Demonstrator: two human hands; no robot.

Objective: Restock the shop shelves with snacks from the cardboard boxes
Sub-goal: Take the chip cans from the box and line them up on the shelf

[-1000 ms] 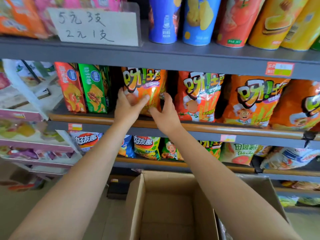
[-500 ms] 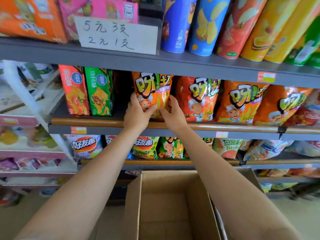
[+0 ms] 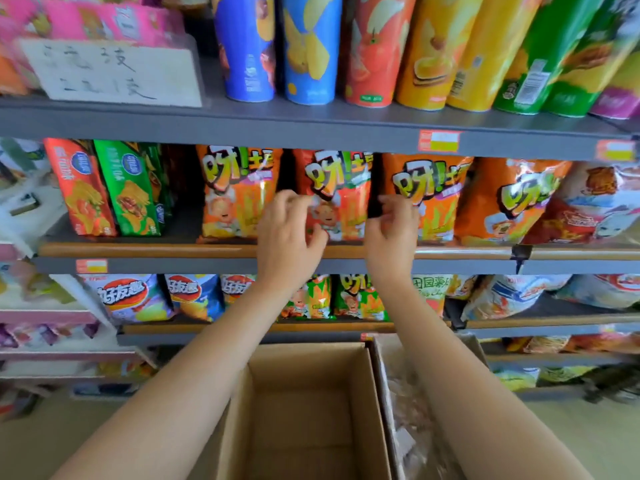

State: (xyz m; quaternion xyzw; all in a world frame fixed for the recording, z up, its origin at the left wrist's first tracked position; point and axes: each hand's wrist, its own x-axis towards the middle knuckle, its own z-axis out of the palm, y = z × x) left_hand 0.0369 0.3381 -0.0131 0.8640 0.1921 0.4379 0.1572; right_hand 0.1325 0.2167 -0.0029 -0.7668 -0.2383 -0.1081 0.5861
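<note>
A row of orange snack bags stands on the middle shelf. My left hand grips the left edge of a red-orange snack bag, thumb in front of it. My right hand curls round that bag's right edge, in the gap beside the neighbouring orange bag. Another orange bag stands free to the left. Below my forearms an open cardboard box shows a bare brown bottom.
Tall chip tubes and a handwritten price card sit on the top shelf. Red and green packs stand at the left of the middle shelf. More bags fill the lower shelf. A second box with clear plastic adjoins the first.
Both hands let go of the leftmost orange bag and moved right onto the red-orange bag beside it. The view shifted right as well.
</note>
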